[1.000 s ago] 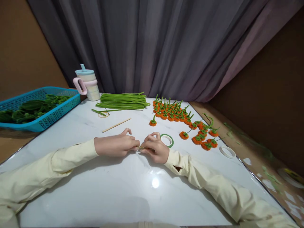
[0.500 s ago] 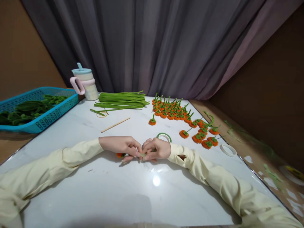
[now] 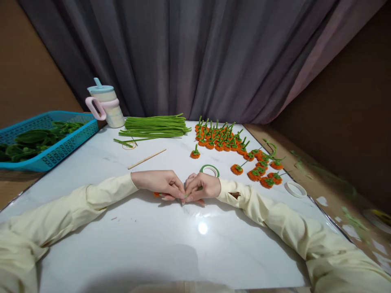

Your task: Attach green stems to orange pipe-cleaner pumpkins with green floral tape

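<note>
Above the white table, my left hand and my right hand meet with their fingertips together. An orange pipe-cleaner flower shows just under my left hand, mostly covered by its fingers. Between the pinched fingertips is a small pale green strip, which looks like floral tape. My right hand is closed on it, thumb against the fingers. The flower's stem is hidden by both hands. Just behind my right hand lies a roll of green tape.
Green pipe cleaners lie in a bundle at the back, near a lidded cup. Several orange flowers stand right of them. A wooden stick, a white tape ring and a blue basket with green leaves are also there.
My hands have stayed together, with slight finger movement at the strip. Less of the strip and of the orange flower shows now. The view has shifted slightly.
</note>
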`<act>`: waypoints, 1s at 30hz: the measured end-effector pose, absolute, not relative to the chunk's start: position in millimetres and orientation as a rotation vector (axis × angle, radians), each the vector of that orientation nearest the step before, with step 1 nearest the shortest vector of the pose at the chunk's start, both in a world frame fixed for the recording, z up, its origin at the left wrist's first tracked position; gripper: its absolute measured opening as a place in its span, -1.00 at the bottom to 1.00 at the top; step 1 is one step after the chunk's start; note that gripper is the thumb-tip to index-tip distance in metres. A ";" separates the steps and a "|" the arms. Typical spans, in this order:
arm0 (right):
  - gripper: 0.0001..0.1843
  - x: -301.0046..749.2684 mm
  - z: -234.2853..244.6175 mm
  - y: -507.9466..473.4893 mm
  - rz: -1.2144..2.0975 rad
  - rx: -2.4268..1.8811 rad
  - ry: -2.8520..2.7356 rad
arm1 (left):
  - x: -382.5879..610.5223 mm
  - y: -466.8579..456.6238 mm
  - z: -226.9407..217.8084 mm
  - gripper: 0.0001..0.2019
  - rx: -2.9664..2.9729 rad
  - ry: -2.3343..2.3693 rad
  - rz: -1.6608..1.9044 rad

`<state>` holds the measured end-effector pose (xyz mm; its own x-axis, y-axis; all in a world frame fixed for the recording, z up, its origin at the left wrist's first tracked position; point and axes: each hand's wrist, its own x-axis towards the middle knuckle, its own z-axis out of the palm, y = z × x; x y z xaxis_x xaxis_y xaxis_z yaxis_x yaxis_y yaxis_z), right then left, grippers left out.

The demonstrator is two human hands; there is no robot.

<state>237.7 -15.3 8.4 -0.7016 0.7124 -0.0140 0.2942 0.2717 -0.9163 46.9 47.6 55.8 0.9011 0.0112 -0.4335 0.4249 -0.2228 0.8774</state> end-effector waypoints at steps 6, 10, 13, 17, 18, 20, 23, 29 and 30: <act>-0.56 237.6 10.8 -15.2 1.373 -0.939 -2.242 | 42.5 44.5 53.0 -0.73 1.799 0.323 -0.358; -0.51 238.5 15.1 -14.6 1.362 -0.925 -2.290 | 45.8 44.0 55.1 -0.75 1.822 0.286 -0.358; -0.50 238.7 17.5 -15.3 1.419 -0.852 -2.339 | 53.7 46.0 57.8 -0.76 1.863 0.194 -0.444; -0.45 238.4 18.4 -17.9 1.570 -0.760 -2.389 | 65.8 50.2 59.9 -0.75 1.823 0.015 -0.582; -0.44 238.2 18.6 -18.5 1.593 -0.753 -2.396 | 67.9 51.3 59.9 -0.75 1.811 -0.019 -0.599; -0.41 237.8 19.4 -19.0 1.626 -0.744 -2.409 | 70.6 53.5 59.5 -0.74 1.795 -0.061 -0.625; -0.42 237.3 21.6 -18.5 1.657 -0.709 -2.408 | 72.1 56.1 58.3 -0.74 1.758 -0.079 -0.651; -0.48 237.0 24.0 -18.1 1.612 -0.640 -2.404 | 71.5 59.7 53.2 -0.74 1.648 -0.076 -0.683; -0.48 236.9 23.9 -18.5 1.594 -0.643 -2.407 | 71.1 60.1 52.0 -0.74 1.629 -0.064 -0.673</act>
